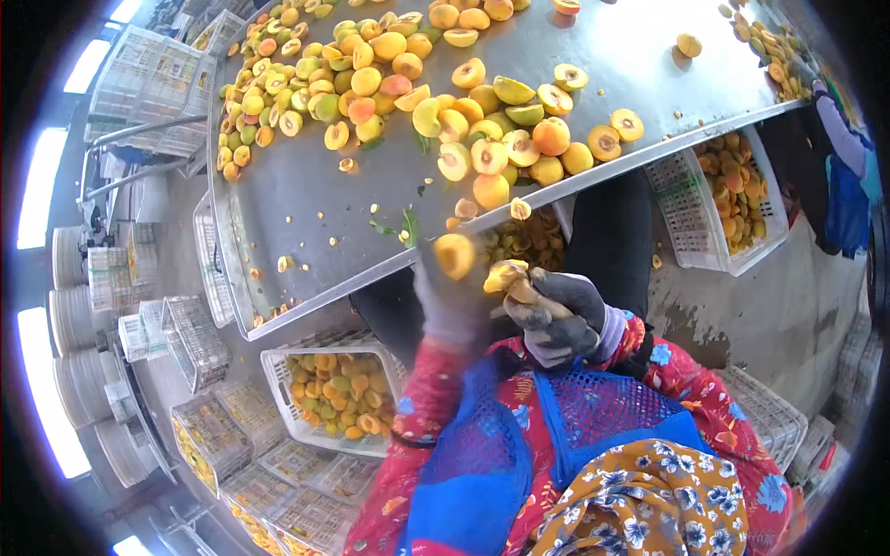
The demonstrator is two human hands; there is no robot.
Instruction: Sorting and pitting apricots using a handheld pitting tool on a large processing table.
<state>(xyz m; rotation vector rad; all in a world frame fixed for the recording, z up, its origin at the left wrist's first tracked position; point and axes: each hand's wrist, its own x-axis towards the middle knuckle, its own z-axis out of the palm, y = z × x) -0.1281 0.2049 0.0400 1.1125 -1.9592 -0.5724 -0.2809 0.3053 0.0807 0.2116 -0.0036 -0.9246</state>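
My left hand, in a grey glove, is smeared by motion at the table's near edge. A yellow peach half with its cut face up appears at its fingertips; whether they grip it cannot be made out. To its right, my right hand wears a dark grey glove. Its fingers are closed around a tan, handle-like thing, with a yellow piece of fruit at the end. Beyond both hands, whole and halved peaches are heaped on the metal table.
Pits and green leaves are scattered on the table. A white crate of peaches stands below on the left, another crate on the right. A fruit bin sits under the table edge. Another person's sleeve shows at far right.
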